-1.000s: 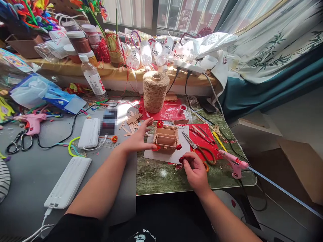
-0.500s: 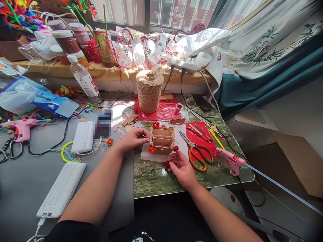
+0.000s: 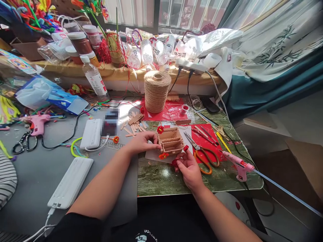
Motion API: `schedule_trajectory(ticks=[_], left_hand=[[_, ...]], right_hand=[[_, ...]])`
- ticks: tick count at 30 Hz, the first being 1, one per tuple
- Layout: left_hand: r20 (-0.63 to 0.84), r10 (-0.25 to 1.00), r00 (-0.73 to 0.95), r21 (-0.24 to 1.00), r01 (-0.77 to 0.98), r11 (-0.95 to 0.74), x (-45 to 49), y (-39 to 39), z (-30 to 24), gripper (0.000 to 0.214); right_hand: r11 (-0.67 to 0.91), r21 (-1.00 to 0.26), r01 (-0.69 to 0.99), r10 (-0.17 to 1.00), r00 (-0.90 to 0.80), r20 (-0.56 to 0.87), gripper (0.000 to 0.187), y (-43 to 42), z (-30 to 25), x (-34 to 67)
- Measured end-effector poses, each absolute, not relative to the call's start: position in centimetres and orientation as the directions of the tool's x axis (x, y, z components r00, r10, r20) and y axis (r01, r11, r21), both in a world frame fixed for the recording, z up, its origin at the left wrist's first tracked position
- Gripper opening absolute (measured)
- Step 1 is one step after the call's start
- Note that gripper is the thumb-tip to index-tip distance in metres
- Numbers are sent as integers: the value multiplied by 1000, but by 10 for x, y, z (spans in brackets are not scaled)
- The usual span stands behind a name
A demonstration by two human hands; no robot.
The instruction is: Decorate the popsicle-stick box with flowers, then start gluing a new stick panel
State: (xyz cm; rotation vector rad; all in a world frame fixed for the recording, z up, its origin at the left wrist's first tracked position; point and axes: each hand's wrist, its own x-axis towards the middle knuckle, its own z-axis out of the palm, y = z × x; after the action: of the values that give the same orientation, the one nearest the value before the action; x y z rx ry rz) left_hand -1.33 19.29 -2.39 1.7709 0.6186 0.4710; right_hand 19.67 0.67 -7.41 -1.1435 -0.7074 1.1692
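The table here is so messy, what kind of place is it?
Probably a home craft corner by a window: a pink plastic hot-glue gun, a big spool of tan twine, and a small wooden-stick box held by the left hand.

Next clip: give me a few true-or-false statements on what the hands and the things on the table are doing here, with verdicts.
1. The left hand grips the left end of the stick box. True.
2. The right hand holds the scissors. False: the scissors lie on the table, right of the stick box; the right hand pinches a red flower.
3. The twine spool stands upright behind the stick box. True.
4. The pink glue gun near the table's right edge is held in a hand. False: it lies there with no hand on it.
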Motion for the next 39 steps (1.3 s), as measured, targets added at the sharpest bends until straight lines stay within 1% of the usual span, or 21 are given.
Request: schedule_trajectory(ticks=[5,7,8,9,11,12,13,15,17,21,30,34,37,39], left_hand=[[-19,587,810,969,160,-190,-19,195,-22,36],[-30,608,793,973,162,-164,-19,196,-24,38],[-15,659,752,974,158,-159,-17,196,-26,39],[20,735,678,976,145,-161,-14,196,-28,40],[113,885,451,981,94,-173,-8,195,-32,36],[140,925,354,984,58,-171,-4,195,-33,32],[148,942,300,987,20,-162,0,195,-35,31],[125,940,317,992,-22,-125,5,194,-38,36],[72,929,363,997,-12,-72,8,193,-40,39],[-9,943,332,1000,29,0,9,191,-43,38],[-17,947,322,1000,-18,25,7,193,-45,33],[4,950,312,1000,-5,-3,8,193,-46,31],[9,937,349,999,-40,6,8,195,-47,35],[1,916,400,996,-86,37,6,200,-48,45]], right_hand=[[-2,-954,-299,950,298,-95,60,5,-73,191],[1,-960,-280,945,313,-90,59,5,-71,189],[-3,-961,-275,943,318,-94,59,4,-70,188],[-9,-961,-275,943,318,-100,59,4,-69,187],[-20,-959,-283,945,309,-111,61,3,-69,187],[-26,-958,-285,947,299,-114,62,2,-70,187],[-28,-959,-283,951,288,-113,63,1,-71,188],[-26,-963,-269,959,264,-99,63,0,-74,188],[-13,-967,-254,965,249,-78,61,-1,-78,189],[6,-972,-233,970,239,-52,58,-1,-80,189],[-8,-975,-223,969,238,-62,59,1,-76,189],[-10,-976,-217,970,236,-63,60,1,-77,189],[-2,-976,-219,970,237,-55,59,2,-79,189],[-9,-974,-228,969,240,-65,60,1,-78,189]])
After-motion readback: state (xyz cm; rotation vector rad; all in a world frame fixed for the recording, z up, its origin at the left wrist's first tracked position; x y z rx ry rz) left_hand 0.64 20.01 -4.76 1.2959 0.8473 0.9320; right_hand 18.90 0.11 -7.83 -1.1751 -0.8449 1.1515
